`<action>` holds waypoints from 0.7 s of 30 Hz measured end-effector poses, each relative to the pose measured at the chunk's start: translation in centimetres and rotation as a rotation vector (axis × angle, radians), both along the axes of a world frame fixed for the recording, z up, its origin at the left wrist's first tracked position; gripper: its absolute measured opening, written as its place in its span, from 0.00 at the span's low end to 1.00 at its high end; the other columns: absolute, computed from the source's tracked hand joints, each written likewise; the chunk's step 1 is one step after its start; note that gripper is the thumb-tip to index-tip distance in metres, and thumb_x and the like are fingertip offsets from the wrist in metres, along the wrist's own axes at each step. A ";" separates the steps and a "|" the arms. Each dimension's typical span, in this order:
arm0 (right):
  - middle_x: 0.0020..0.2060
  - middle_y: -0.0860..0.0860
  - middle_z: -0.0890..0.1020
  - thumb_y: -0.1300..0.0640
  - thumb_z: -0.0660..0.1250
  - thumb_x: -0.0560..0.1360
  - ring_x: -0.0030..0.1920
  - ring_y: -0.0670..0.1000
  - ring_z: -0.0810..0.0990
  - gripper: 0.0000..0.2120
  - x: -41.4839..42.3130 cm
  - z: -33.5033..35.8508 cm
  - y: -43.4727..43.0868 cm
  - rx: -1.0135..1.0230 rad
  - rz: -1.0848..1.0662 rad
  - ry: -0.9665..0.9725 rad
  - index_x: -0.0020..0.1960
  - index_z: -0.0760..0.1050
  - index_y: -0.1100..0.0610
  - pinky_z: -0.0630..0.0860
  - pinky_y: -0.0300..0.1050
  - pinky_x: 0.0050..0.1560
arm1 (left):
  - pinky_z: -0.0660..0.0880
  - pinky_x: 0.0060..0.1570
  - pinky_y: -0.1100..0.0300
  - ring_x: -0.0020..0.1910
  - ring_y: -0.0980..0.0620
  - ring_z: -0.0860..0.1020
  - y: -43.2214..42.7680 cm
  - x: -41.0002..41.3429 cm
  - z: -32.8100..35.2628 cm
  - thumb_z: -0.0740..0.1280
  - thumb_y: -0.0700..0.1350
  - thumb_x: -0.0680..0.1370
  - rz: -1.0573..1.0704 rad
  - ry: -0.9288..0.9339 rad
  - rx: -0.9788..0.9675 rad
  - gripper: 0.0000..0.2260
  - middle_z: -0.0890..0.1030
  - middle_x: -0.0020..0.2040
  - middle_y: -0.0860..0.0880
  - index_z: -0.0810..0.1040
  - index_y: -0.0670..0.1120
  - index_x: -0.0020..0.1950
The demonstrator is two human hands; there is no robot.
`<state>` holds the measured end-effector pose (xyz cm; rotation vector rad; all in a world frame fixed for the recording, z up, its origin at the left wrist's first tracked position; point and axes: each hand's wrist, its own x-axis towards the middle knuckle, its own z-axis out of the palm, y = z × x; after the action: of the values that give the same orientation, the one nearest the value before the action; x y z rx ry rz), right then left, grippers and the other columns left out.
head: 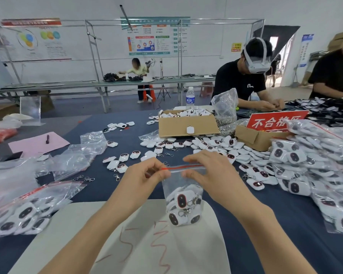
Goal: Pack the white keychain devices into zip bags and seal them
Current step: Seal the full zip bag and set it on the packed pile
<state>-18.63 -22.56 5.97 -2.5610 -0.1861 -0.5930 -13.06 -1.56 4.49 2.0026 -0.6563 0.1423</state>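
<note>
A clear zip bag (183, 186) with a red seal strip hangs upright above the table, holding several white keychain devices (183, 202) with dark oval faces. My left hand (145, 175) pinches the left end of the seal strip. My right hand (204, 171) pinches the strip's right part between thumb and fingers. Loose white keychain devices (125, 158) lie scattered on the dark blue table beyond my hands.
Filled bags (313, 161) are piled at the right and another filled bag pile (22, 212) lies at the left. Empty bags (77, 155) lie left of centre. A cardboard box (186, 123) of devices stands behind. A white sheet (127, 234) lies under my arms. Other people work across the table.
</note>
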 end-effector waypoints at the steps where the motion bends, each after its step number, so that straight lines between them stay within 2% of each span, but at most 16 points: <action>1: 0.52 0.40 0.81 0.42 0.69 0.77 0.55 0.44 0.76 0.13 0.2 0.3 0.6 -0.012 0.043 0.021 0.59 0.80 0.45 0.68 0.42 0.60 | 0.74 0.46 0.59 0.42 0.52 0.79 -0.2 -0.2 -0.1 0.71 0.51 0.78 -0.022 -0.004 -0.029 0.04 0.84 0.42 0.54 0.82 0.58 0.44; 4: 0.49 0.42 0.82 0.46 0.68 0.79 0.53 0.45 0.78 0.08 0.6 0.6 2.1 0.021 0.090 0.029 0.54 0.81 0.48 0.72 0.46 0.57 | 0.74 0.45 0.64 0.40 0.57 0.78 -1.2 -1.2 -0.8 0.67 0.58 0.77 -0.086 0.108 -0.246 0.10 0.84 0.40 0.54 0.83 0.54 0.45; 6: 0.48 0.41 0.82 0.46 0.68 0.80 0.52 0.45 0.78 0.07 0.7 0.3 2.4 -0.005 0.070 0.022 0.53 0.80 0.48 0.72 0.45 0.54 | 0.74 0.44 0.68 0.40 0.58 0.78 -1.9 -1.7 -1.8 0.67 0.58 0.77 -0.057 0.168 -0.367 0.13 0.82 0.39 0.54 0.82 0.50 0.45; 9: 0.44 0.42 0.80 0.42 0.67 0.79 0.48 0.47 0.77 0.09 0.9 -0.4 2.7 -0.039 0.027 -0.008 0.49 0.77 0.47 0.68 0.45 0.48 | 0.73 0.42 0.71 0.38 0.60 0.78 -2.8 -2.1 -2.6 0.67 0.56 0.77 0.032 0.135 -0.466 0.14 0.83 0.37 0.55 0.81 0.45 0.45; 12: 0.37 0.40 0.73 0.38 0.66 0.77 0.43 0.47 0.73 0.13 1.2 -1.0 2.6 0.002 -0.036 -0.040 0.43 0.71 0.46 0.65 0.45 0.46 | 0.74 0.42 0.69 0.40 0.58 0.79 -3.3 -2.2 -2.6 0.67 0.56 0.78 0.096 0.091 -0.501 0.15 0.86 0.42 0.55 0.79 0.44 0.44; 14: 0.34 0.40 0.69 0.36 0.67 0.76 0.41 0.47 0.71 0.16 1.5 -1.3 2.6 0.001 -0.094 -0.065 0.41 0.68 0.46 0.65 0.46 0.47 | 0.75 0.45 0.63 0.42 0.52 0.80 -3.6 -2.4 -2.7 0.67 0.52 0.81 0.134 0.071 -0.509 0.12 0.87 0.44 0.56 0.78 0.43 0.44; 17: 0.38 0.42 0.74 0.37 0.65 0.78 0.44 0.49 0.73 0.15 1.8 -1.7 2.6 -0.053 -0.114 -0.081 0.43 0.70 0.47 0.67 0.48 0.54 | 0.75 0.46 0.58 0.44 0.49 0.80 -4.0 -2.5 -2.9 0.66 0.46 0.83 0.199 0.062 -0.522 0.09 0.86 0.43 0.54 0.78 0.45 0.44; 19: 0.43 0.43 0.78 0.39 0.62 0.80 0.47 0.49 0.74 0.13 1.9 -1.9 2.5 -0.109 -0.078 -0.054 0.48 0.74 0.48 0.64 0.47 0.56 | 0.74 0.45 0.59 0.41 0.51 0.80 -4.1 -2.3 -3.0 0.66 0.46 0.82 0.236 0.064 -0.537 0.09 0.84 0.41 0.51 0.78 0.46 0.43; 21: 0.48 0.44 0.79 0.46 0.62 0.82 0.51 0.50 0.74 0.07 1.8 -2.1 2.4 -0.167 -0.065 -0.053 0.54 0.75 0.49 0.61 0.44 0.55 | 0.73 0.42 0.63 0.38 0.55 0.76 -4.1 -2.2 -3.1 0.66 0.47 0.82 0.251 0.051 -0.534 0.09 0.82 0.38 0.50 0.78 0.47 0.43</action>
<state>-16.85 -20.19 3.88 -2.7227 -0.1786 -0.6970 -15.25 -5.70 1.38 1.5554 -0.2882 0.3744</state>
